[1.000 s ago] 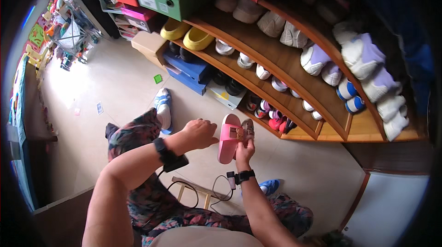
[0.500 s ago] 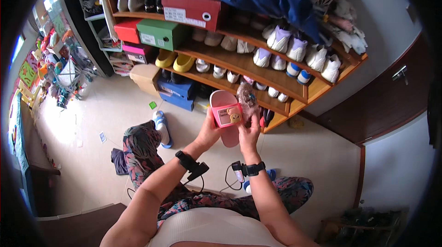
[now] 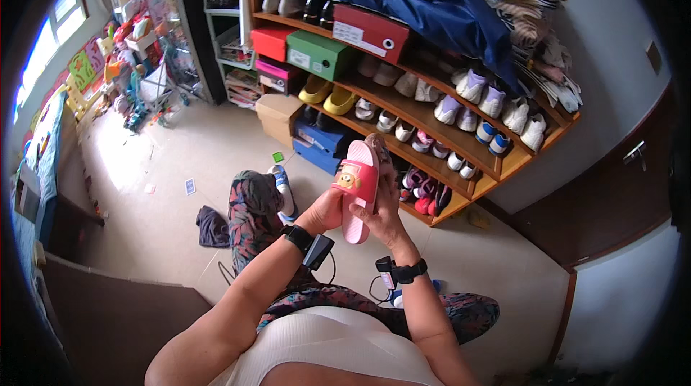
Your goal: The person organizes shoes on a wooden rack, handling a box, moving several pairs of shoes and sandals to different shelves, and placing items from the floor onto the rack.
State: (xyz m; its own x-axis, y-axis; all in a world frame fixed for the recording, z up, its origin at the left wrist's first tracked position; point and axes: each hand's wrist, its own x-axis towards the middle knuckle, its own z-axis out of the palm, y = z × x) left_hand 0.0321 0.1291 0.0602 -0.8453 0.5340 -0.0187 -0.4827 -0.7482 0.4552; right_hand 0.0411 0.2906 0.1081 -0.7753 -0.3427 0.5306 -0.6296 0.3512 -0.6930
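Note:
A pink slide slipper [image 3: 358,188] with a cartoon animal face on its strap stands upright between my hands, in front of the shoe rack. My left hand [image 3: 326,209] is closed around its left side by the strap. Behind the slipper, a brownish shoe-like piece [image 3: 375,142] shows only at its upper end; the rest is hidden. My right hand [image 3: 385,217] holds this piece with its fingers, while its thumb rests against the pink slipper's side. Both wrists wear black straps with small devices.
A wooden shoe rack [image 3: 461,159] carries several shoes, with red and green boxes and a blue cloth [image 3: 446,19] higher up. A cardboard box [image 3: 279,116] and blue boxes [image 3: 317,145] stand at its left. Dark cloth [image 3: 213,227] lies on the floor beside my leg.
The pink slipper has turned more edgewise and now covers most of the brownish piece. My right hand has come against the slipper's side. The whole view has shifted.

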